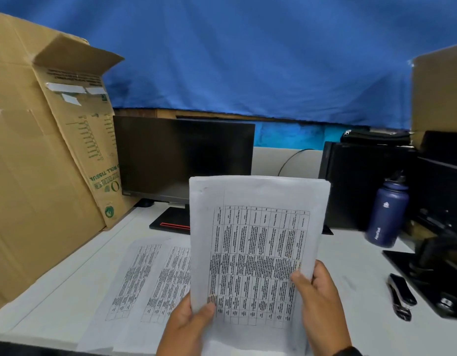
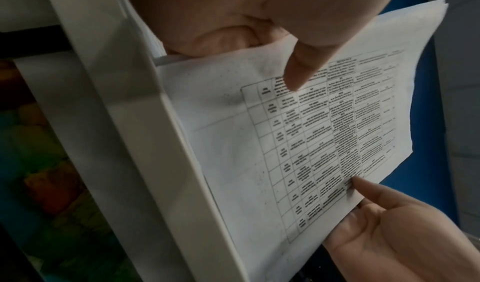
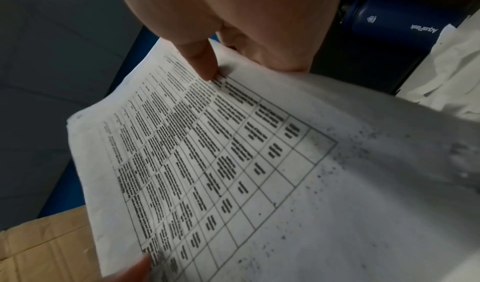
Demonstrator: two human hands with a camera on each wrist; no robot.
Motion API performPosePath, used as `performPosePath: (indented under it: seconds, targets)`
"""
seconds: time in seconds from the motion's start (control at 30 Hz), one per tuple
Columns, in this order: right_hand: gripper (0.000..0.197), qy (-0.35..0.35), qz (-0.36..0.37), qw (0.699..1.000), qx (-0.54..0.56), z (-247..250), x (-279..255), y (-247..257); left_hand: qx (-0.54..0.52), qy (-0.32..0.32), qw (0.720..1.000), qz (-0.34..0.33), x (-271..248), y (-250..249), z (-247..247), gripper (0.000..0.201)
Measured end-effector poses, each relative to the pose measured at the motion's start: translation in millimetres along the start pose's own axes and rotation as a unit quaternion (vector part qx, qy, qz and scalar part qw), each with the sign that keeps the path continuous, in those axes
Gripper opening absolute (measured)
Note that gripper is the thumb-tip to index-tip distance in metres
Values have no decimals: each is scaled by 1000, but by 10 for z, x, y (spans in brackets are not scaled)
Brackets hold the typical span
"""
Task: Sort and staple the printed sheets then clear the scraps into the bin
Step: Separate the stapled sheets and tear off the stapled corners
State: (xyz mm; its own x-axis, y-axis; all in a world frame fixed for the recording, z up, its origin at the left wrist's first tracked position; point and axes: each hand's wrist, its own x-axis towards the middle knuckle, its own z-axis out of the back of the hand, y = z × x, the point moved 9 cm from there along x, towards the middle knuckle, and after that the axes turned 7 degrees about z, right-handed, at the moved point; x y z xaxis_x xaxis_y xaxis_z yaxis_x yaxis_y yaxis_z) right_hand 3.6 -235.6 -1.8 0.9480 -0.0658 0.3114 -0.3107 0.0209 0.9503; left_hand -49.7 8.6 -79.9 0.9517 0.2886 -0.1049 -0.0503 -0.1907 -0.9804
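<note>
I hold a stack of printed sheets [image 1: 258, 242] upright above the white desk [image 1: 355, 273], each page carrying a dense table. My left hand [image 1: 188, 322] pinches its lower left edge, thumb on the front. My right hand [image 1: 317, 291] grips the lower right edge the same way. The left wrist view shows the stack [image 2: 311, 142] with my left thumb [image 2: 301, 74] on it and my right hand [image 2: 389, 224] below. The right wrist view shows my right thumb [image 3: 202, 60] pressed on the top sheet [image 3: 259, 163]. Two more printed sheets [image 1: 150, 281] lie flat on the desk at left. A black stapler [image 1: 400, 295] lies at right.
A dark monitor [image 1: 183, 158] stands behind the sheets. A large cardboard box [image 1: 42, 163] leans at the left. A navy water bottle [image 1: 387, 214], a black computer case [image 1: 355, 186] and black equipment [image 1: 440, 227] crowd the right side. Blue cloth [image 1: 248, 60] hangs behind.
</note>
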Motion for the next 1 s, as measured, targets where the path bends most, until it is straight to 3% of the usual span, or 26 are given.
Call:
performPosePath:
  seconds: [0.23, 0.3, 0.37, 0.47, 0.53, 0.6, 0.67, 0.7, 0.77, 0.83, 0.9, 1.0]
  targets:
    - [27, 35, 6, 999, -30, 59, 26, -34, 101, -47, 994, -21, -25, -102, -12, 9]
    - [22, 1, 29, 998, -55, 176, 45, 32, 100, -9, 995, -19, -34, -211, -118, 11]
    - [18, -39, 46, 996, -68, 321, 65, 97, 189, 49, 980, -32, -49, -400, -254, 21]
    - [12, -96, 46, 991, -82, 590, 104, 129, 401, 73, 913, -30, 174, -584, -169, 54]
    - [10, -126, 37, 988, -82, 774, 133, 92, 547, 24, 837, -16, 475, -632, 140, 67]
    - [12, -145, 25, 986, -76, 899, 140, 37, 672, -42, 738, 54, 722, -638, 582, 63]
    - [13, -155, 12, 985, -71, 959, 128, -23, 715, -84, 681, 132, 856, -612, 960, 73]
    - [14, -158, 8, 985, -72, 968, 127, -52, 716, -95, 674, 158, 918, -572, 1086, 80]
    - [14, -159, 6, 984, -85, 962, 124, -92, 690, -127, 688, 186, 1009, -497, 1233, 83]
    - [11, -156, 6, 984, -91, 935, 121, -123, 685, -136, 692, 182, 1099, -439, 1245, 53]
    - [11, -153, 7, 984, -89, 907, 121, -145, 695, -105, 684, 195, 1144, -405, 1204, 25]
    - [13, -150, 7, 985, -84, 888, 123, -156, 658, -98, 723, 189, 1228, -519, 1248, 32]
